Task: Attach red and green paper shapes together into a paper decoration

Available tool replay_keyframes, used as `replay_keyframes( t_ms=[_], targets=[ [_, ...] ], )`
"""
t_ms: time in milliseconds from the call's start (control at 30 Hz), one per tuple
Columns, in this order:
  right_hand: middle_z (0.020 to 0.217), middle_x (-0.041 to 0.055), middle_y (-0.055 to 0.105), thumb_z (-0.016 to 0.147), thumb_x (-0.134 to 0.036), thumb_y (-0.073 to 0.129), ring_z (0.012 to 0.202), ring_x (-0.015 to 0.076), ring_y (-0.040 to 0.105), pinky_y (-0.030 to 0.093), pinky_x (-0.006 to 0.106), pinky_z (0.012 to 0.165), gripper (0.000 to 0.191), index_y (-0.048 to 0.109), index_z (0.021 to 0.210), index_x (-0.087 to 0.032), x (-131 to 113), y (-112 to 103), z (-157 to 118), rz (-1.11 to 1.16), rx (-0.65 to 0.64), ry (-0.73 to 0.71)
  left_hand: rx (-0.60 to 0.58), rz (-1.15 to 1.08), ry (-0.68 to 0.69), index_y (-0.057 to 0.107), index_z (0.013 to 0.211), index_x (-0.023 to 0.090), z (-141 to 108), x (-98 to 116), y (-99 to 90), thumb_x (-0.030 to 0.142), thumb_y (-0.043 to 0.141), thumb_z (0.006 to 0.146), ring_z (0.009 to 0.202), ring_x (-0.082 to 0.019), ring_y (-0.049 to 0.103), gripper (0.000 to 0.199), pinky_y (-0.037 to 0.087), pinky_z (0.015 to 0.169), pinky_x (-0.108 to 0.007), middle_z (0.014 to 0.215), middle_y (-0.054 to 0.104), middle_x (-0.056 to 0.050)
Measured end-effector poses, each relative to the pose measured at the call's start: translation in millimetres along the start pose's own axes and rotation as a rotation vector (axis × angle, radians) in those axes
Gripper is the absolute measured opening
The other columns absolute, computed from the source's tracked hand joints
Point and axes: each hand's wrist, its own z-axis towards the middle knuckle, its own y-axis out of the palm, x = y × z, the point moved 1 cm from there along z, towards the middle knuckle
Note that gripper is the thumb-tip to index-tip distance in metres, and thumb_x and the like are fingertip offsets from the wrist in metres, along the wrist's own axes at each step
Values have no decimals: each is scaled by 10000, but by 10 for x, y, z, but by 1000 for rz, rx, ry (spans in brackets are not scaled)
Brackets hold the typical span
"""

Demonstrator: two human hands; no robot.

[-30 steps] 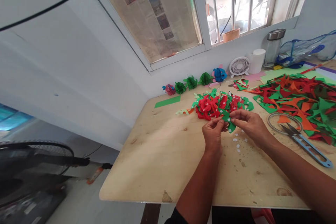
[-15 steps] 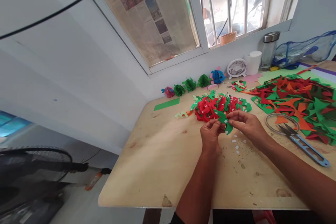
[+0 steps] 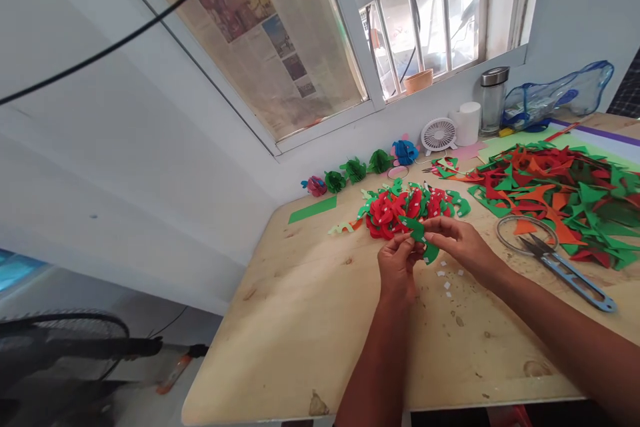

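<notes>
Between my two hands is a green paper cutout (image 3: 431,253) with small white squares on it. My left hand (image 3: 397,263) pinches its lower left part. The fingers of my right hand (image 3: 457,242) are closed on its upper right edge. Just behind the hands lies a heap of red and green cutouts (image 3: 387,210), many dotted with white squares. Several small white paper squares (image 3: 447,285) are scattered on the wooden table below my hands.
Blue-handled scissors (image 3: 575,277) and a clear round ring (image 3: 505,235) lie right of my hands. Beyond them spreads a big pile of paper scraps (image 3: 545,190). Along the wall stand folded paper figures (image 3: 356,171), a small white fan (image 3: 439,135) and a glass bottle (image 3: 493,103).
The view has shifted slightly to the right. The green cutout has turned a little between my hands, and its white squares show less clearly. Both hands keep hold of it.
</notes>
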Motion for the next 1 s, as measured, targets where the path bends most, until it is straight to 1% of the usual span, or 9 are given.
replay_keyframes(
  t_ms=[100, 267, 400, 600, 733, 900, 1000],
  targets=[
    [794, 47, 654, 714, -370, 590, 774, 196, 597, 458, 315, 714, 233, 603, 826, -166, 14, 5, 1, -41, -15, -21, 11, 34, 12, 659, 674, 107, 3, -20, 5, 251, 748, 540, 505, -111, 576, 216, 450, 543, -240, 555, 638, -33],
    [712, 20, 629, 726, -390, 580, 698, 168, 561, 440, 288, 655, 233, 615, 774, -165, 39, -18, 4, -77, 29, -68, 30, 81, 17, 661, 656, 108, 9, -45, 23, 264, 763, 509, 471, -109, 565, 237, 458, 532, -247, 514, 621, -22],
    [655, 0, 598, 729, -420, 582, 651, 151, 539, 428, 271, 623, 252, 614, 723, -170, 51, -20, 5, -26, 21, -71, 18, 112, 28, 668, 650, 111, 13, -47, 18, 277, 758, 520, 474, -116, 577, 229, 468, 542, -250, 501, 622, -24],
    [642, -8, 574, 713, -439, 621, 622, 135, 513, 406, 253, 584, 274, 616, 727, -165, 69, -15, 8, 74, 2, -43, -19, 138, 66, 672, 676, 110, 23, -63, -5, 290, 750, 543, 463, -114, 571, 236, 471, 535, -253, 515, 633, -30],
    [641, 0, 586, 691, -475, 639, 612, 136, 518, 410, 255, 576, 316, 626, 733, -162, 59, -16, 4, 97, 6, -31, -28, 159, 69, 672, 675, 109, 18, -59, 0, 303, 749, 549, 475, -117, 575, 243, 470, 544, -256, 524, 632, -32],
    [647, 14, 600, 699, -490, 623, 623, 146, 527, 421, 262, 578, 334, 627, 714, -157, 54, -32, 2, 39, 9, -56, -19, 179, 71, 671, 673, 116, 19, -59, 0, 315, 743, 555, 487, -117, 569, 243, 465, 544, -256, 527, 618, -22],
    [643, 15, 604, 726, -479, 596, 623, 152, 532, 430, 269, 584, 320, 629, 709, -161, 46, -47, -1, -39, 10, -83, -22, 206, 119, 677, 700, 125, 5, -44, 10, 297, 740, 568, 536, -114, 576, 227, 470, 565, -252, 603, 639, -26]
  ],
)
